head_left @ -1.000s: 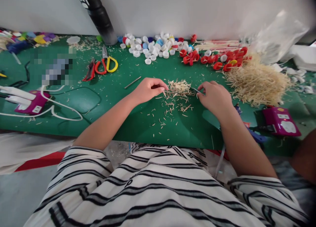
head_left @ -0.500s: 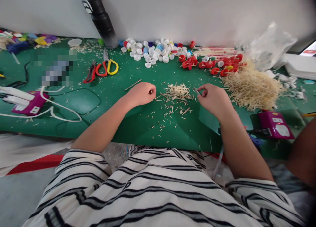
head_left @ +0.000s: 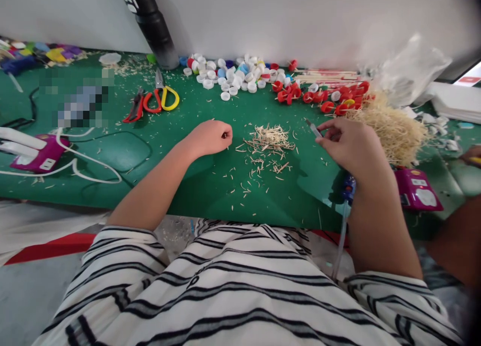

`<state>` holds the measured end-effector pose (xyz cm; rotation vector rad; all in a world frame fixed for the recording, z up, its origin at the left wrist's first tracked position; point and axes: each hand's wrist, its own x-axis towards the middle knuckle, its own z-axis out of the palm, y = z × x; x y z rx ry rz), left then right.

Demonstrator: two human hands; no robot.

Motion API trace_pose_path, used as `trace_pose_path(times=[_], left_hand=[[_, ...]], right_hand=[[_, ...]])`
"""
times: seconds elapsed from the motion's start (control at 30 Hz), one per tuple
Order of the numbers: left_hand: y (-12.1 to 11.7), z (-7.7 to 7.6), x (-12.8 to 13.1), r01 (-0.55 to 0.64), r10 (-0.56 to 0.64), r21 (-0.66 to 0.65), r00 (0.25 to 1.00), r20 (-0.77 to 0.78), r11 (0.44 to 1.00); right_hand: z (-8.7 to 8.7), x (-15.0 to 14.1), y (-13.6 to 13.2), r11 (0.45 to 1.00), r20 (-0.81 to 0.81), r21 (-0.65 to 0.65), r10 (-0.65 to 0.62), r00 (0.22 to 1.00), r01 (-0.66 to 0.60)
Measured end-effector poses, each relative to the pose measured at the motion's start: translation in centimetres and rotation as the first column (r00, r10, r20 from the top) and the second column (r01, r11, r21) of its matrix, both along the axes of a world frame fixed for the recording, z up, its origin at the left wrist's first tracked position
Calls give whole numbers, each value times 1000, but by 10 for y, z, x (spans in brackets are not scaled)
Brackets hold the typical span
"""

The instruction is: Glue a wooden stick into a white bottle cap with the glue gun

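Note:
My left hand [head_left: 210, 137] rests on the green mat [head_left: 210, 185] as a loose fist, just left of a small heap of short wooden splinters [head_left: 269, 139]; I cannot see anything in it. My right hand [head_left: 349, 145] hovers right of that heap, fingers closed on a thin metal tool [head_left: 313, 128] whose tip points up and left. A blue handle with a clear tube [head_left: 344, 205] shows below my right wrist. A big pile of wooden sticks [head_left: 391, 128] lies right behind that hand.
Along the wall lie many white, blue and red bottle caps [head_left: 235, 75], red rings [head_left: 323, 98] and long skewers. Scissors [head_left: 161, 98], red pliers [head_left: 135, 108], a black bottle [head_left: 152, 25], two magenta devices [head_left: 419, 188] with cables, and another person's arm [head_left: 458, 235] at right.
My right hand has lifted and moved right, away from the splinter heap, with the tool still in it. My left hand drew back from the heap and closed into a fist.

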<state>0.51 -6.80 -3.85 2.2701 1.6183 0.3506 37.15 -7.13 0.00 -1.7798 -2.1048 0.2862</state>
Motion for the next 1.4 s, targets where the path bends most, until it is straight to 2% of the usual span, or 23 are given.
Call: trace_pose_path(times=[0.17, 0.23, 0.3, 0.37, 0.4, 0.43, 0.5, 0.53, 0.6, 0.7, 0.8, 0.93, 1.07, 1.17, 1.3, 1.4], left_hand=[[2, 2, -4, -73, 73, -7, 997, 13, 997], [3, 2, -4, -89, 89, -8, 996, 23, 996], [3, 3, -4, -96, 96, -2, 995, 27, 995], [3, 4, -3, -97, 97, 12, 995, 24, 995], [3, 4, -4, -95, 95, 17, 995, 23, 995], [3, 4, -4, -94, 94, 20, 995, 27, 995], [3, 2, -5, -92, 91, 25, 995, 46, 995], [4, 1, -5, -88, 86, 29, 995, 57, 996], [4, 1, -5, -86, 83, 41, 994, 72, 995], [3, 4, -4, -101, 100, 24, 994, 37, 995], [0, 10, -2, -115, 114, -36, 993, -32, 993], [-3, 17, -1, -132, 129, -62, 990, -49, 989], [-5, 21, 0, -145, 142, -80, 989, -49, 986], [-6, 23, 1, -158, 153, -88, 987, -58, 984], [-5, 22, 2, -155, 149, -75, 985, -83, 985], [-4, 19, 2, -153, 146, -75, 986, -85, 985]], right_hand=[[31, -11, -33, 973, -104, 85, 222, 969, -214], [34, -25, -57, 937, -82, 146, 330, 940, -316], [25, -46, -85, 856, -64, 98, 514, 855, -507], [5, -70, -112, 700, -27, -16, 714, 700, -714], [-7, -81, -122, 642, 12, -57, 766, 643, -764], [-17, -90, -130, 610, 53, -80, 792, 608, -788], [-34, -102, -132, 582, 79, -105, 813, 577, -806], [-39, -105, -128, 586, 70, -130, 810, 582, -800], [-41, -105, -109, 642, 77, -154, 765, 639, -751], [-39, -100, -70, 764, 72, -215, 633, 770, -608], [-39, -96, -35, 866, 148, -175, 493, 858, -468], [-41, -90, -11, 908, 152, -135, 415, 897, -397], [-32, -71, -29, 871, 24, -88, 487, 873, -483], [-25, -50, -63, 803, -45, -58, 591, 805, -593], [-27, -27, -110, 751, 9, 21, 660, 751, -660], [-28, -18, -131, 756, -51, 101, 653, 756, -647]])
